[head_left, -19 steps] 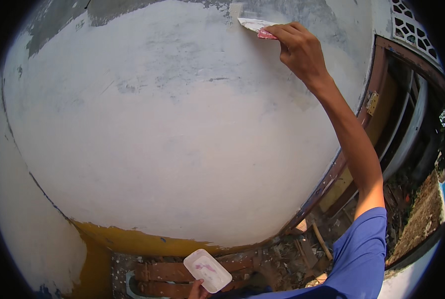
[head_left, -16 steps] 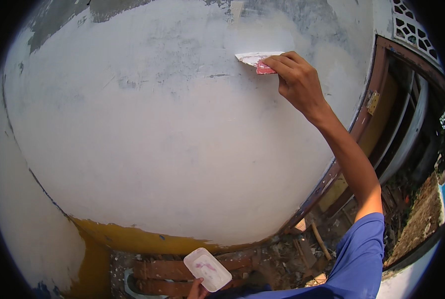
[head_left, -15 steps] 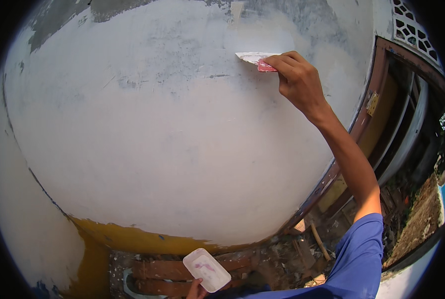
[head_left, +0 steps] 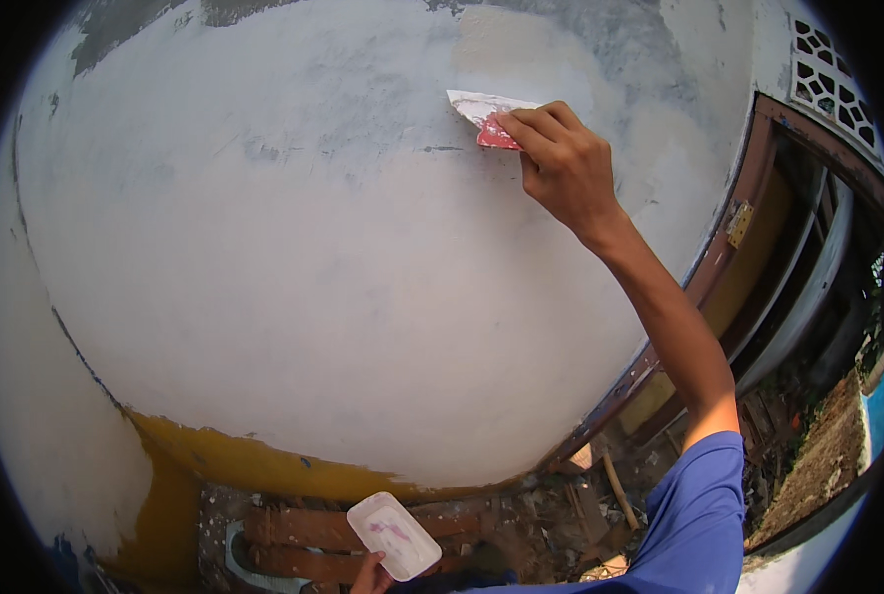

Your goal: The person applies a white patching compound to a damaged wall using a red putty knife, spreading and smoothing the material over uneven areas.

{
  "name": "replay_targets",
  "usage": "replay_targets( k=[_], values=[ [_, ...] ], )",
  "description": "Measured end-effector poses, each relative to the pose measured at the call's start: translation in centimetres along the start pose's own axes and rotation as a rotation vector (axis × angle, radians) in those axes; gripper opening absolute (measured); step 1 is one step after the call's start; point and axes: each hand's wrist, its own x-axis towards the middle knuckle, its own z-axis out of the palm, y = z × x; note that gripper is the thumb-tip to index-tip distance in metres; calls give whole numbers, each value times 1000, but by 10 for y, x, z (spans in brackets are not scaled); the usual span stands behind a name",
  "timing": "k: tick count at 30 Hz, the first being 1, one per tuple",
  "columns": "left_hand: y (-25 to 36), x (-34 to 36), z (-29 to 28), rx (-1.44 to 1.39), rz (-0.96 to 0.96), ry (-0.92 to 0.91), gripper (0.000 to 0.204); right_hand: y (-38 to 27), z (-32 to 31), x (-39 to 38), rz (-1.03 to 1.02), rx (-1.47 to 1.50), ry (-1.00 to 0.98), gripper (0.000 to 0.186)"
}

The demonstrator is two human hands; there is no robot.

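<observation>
My right hand (head_left: 568,163) grips the red handle of a putty knife (head_left: 498,137), high on the wall. The knife's wide blade, smeared white, lies at the surface of the white-and-grey wall (head_left: 343,267), beside a paler, freshly coated patch (head_left: 521,54). Low in the view, my left hand (head_left: 370,574) holds a shallow white plastic tray (head_left: 402,549) by its edge. A little white filler with pinkish streaks lies in the tray. Only part of the left hand's fingers and thumb shows.
A brown door frame (head_left: 704,282) with a hinge stands on the right, below a white vent block (head_left: 833,74). Mustard paint (head_left: 234,450) runs along the wall's foot. Brown planks (head_left: 303,530), a stick (head_left: 620,492) and rubble lie on the ground.
My right hand and the putty knife have shifted left along the wall, and the blade is tilted more. The tray has moved slightly left in the view, still in my left hand.
</observation>
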Motion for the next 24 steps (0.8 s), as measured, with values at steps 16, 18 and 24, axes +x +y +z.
replay_targets(
  k=[16, 18, 24],
  values=[
    [10, 13, -20, -100, 113, -126, 64, -8, -12, 25, 200, 285, -144, 27],
    [3, 24, -27, -112, 38, -142, 65, 21, -18, 47, 198, 197, -10, 26],
    [9, 13, -10, -207, 7, -168, 64, 75, 29, 108, 45, -368, -1, 33]
  ],
)
